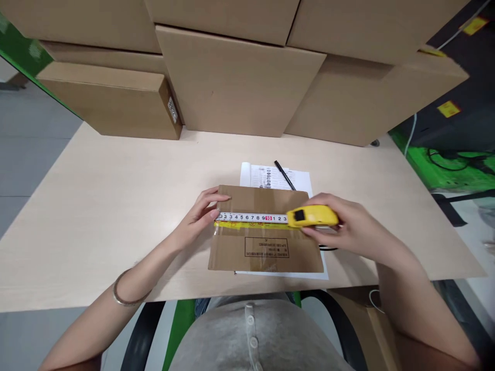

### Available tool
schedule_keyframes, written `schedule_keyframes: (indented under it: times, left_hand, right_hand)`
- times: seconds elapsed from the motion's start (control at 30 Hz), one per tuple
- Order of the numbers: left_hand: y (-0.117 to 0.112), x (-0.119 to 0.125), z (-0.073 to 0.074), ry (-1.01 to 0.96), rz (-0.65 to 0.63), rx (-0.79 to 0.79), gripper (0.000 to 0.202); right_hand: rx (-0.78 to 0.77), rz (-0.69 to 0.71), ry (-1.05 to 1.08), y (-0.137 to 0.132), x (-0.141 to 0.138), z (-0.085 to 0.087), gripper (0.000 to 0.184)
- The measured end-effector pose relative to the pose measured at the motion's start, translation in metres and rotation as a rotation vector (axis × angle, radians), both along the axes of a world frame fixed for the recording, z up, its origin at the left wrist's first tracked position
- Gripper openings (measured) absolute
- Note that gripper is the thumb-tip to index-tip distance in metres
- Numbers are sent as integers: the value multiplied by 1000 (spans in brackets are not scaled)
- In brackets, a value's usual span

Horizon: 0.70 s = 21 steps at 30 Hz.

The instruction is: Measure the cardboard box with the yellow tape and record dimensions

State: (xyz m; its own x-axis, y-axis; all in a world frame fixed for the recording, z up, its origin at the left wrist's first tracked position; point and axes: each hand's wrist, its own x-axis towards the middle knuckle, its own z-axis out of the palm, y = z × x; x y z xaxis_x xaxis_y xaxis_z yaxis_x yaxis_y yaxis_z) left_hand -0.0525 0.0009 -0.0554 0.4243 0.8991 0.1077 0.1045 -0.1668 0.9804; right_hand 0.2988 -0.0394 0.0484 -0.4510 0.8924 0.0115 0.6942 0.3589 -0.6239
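- We see one small flat carton [266, 247] lying on the desk [116, 196], its long axis running left to right across our view.
- One yellow tape measure [312, 216] sits at the carton's right edge; its single white blade [253, 218] stretches leftward along the carton's long axis, ending at the carton's left edge (the numbers read from left to right).
- Our left hand [203, 216] has its grip pinched on the blade's free end, pressing it against the carton's left edge.
- Our right hand [348, 226] has its grip clenched around the tape measure's case, just past the carton's right edge.
- One printed sheet [270, 176] lies under the carton, showing beyond its far side, and one black pen [284, 175] rests on that sheet, angled from far-left to near-right.
- Beyond the carton, at the desk's far edge, large cardboard boxes [232, 82] are stacked (we count at least six).
- One metal bangle [127, 299] circles the left wrist, left of and nearer than the carton.
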Motion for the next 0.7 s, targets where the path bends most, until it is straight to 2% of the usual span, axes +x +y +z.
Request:
schedule_keyframes:
  times: [0.1,0.17,0.33,0.43,0.6,0.7]
  left_hand:
    - [2,-1,1,4,5,4,32]
    - [3,-3,0,11,9,-1,32]
    - [4,-5,-1,22,15,34,30]
    - [4,-5,-1,22,19,50,30]
    - [5,-5,-1,47,6,78,30]
    - [6,-6,-2,38,-11,93,31]
  right_hand:
    - [-8,-152,43,-18,44,-1,33]
    - [-12,-211,56,-24,58,-6,32]
    - [27,-168,69,-22,55,-21,31]
    - [22,-148,68,-19,52,-23,31]
    - [3,-119,11,-18,53,-4,28]
    - [15,-49,-35,-6,35,14,28]
